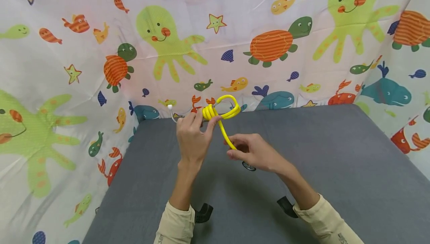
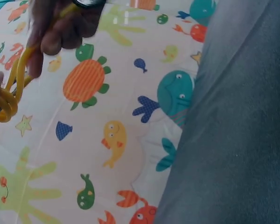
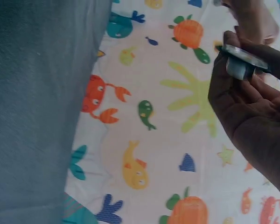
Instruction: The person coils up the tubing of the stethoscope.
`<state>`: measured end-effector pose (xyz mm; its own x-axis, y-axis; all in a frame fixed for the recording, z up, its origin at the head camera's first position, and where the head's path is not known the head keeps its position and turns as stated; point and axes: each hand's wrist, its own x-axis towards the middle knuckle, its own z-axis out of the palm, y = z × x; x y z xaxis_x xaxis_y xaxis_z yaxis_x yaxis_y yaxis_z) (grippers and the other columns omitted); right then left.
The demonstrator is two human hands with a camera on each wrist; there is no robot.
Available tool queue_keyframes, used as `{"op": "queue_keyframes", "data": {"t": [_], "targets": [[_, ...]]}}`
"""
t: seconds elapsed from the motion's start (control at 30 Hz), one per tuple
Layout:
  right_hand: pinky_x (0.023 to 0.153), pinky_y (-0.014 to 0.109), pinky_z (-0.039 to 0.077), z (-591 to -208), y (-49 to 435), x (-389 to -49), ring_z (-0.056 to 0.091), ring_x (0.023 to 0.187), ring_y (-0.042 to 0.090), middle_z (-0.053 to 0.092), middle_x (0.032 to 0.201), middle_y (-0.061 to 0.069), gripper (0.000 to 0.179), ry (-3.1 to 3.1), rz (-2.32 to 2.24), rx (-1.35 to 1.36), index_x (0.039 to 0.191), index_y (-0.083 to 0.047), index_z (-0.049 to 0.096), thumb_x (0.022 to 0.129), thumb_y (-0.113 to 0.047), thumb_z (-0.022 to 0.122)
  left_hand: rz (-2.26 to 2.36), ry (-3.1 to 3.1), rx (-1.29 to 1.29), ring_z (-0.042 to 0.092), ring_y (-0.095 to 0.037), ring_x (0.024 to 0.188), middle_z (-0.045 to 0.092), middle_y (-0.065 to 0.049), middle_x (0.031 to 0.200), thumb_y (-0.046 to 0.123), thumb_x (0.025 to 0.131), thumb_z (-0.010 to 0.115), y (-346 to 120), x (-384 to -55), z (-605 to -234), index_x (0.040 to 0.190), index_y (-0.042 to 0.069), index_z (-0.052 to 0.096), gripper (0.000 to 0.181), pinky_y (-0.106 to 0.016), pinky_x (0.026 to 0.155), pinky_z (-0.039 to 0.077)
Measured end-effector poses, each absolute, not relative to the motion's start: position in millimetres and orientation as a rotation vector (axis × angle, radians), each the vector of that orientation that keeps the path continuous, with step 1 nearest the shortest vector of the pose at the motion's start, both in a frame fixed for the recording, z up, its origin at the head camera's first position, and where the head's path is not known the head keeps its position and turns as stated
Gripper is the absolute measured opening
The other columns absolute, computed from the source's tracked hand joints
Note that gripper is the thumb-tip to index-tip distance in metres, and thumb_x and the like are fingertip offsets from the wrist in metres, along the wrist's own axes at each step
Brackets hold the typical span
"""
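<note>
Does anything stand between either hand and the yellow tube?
Nothing visible does: the left hand holds the yellow tube at its coils, and the right hand pinches its straighter length, the round metal piece showing just below.

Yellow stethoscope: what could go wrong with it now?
The wound tubing might spring loose if the left hand relaxes its grip. The chest piece shows below the right hand, so it could bump the gray tabletop. The white ear tip pokes out past the left hand, so it might snag.
</note>
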<state>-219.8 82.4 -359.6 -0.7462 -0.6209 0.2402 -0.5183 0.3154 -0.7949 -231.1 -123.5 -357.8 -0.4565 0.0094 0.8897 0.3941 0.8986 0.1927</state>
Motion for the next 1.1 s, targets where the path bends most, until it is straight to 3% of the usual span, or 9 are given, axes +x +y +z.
{"op": "queue_keyframes", "data": {"t": [0.27,0.53,0.67,0.77,1.1], "targets": [[0.060,0.022,0.052,-335.7,88.2,-209.7,0.056,0.064,0.005,0.068,0.076,-0.001,0.019,2.717,-1.241,-1.218,0.111,-0.003,0.075,0.094,-0.010,0.077,-0.263,-2.088,-0.386,0.056,-0.024,0.072,0.064,-0.010,0.079,0.048,0.082,0.084,-128.8,-228.4,-362.8,0.115,-0.002,0.076,0.060,-0.034,0.068,0.041],[0.068,0.029,0.057,-319.7,88.9,-209.4,0.061,0.072,0.012,0.076,0.087,0.005,0.015,3.080,-1.071,-1.329,0.105,-0.003,0.080,0.092,-0.009,0.078,-0.200,-2.173,-0.545,0.059,-0.021,0.074,0.069,-0.008,0.083,0.046,0.083,0.082,-127.6,-223.7,-363.9,0.122,-0.002,0.076,0.063,-0.032,0.072,0.046],[0.071,0.034,0.057,-321.4,88.1,-213.4,0.060,0.077,0.018,0.070,0.087,0.006,0.012,3.243,-0.971,-1.363,0.099,-0.003,0.082,0.087,-0.006,0.083,-0.191,-2.200,-0.613,0.058,-0.020,0.074,0.068,-0.007,0.083,0.044,0.085,0.080,-126.4,-224.1,-366.2,0.119,-0.003,0.076,0.058,-0.031,0.071,0.045],[0.070,0.034,0.050,-322.7,88.2,-216.8,0.057,0.077,0.021,0.063,0.084,0.007,0.013,3.345,-0.898,-1.403,0.093,-0.004,0.083,0.081,-0.004,0.088,-0.187,-2.204,-0.653,0.057,-0.019,0.073,0.068,-0.007,0.082,0.043,0.087,0.079,-125.5,-224.5,-368.5,0.118,-0.002,0.076,0.055,-0.030,0.070,0.043],[0.070,0.037,0.034,-324.3,86.6,-228.8,0.056,0.082,0.028,0.064,0.085,0.009,0.013,3.559,-0.745,-1.462,0.089,-0.006,0.082,0.079,-0.011,0.090,-0.222,-2.299,-0.774,0.057,-0.016,0.074,0.070,-0.004,0.087,0.037,0.093,0.077,-131.4,-215.8,-366.7,0.126,0.003,0.075,0.047,-0.029,0.074,0.044]]}}
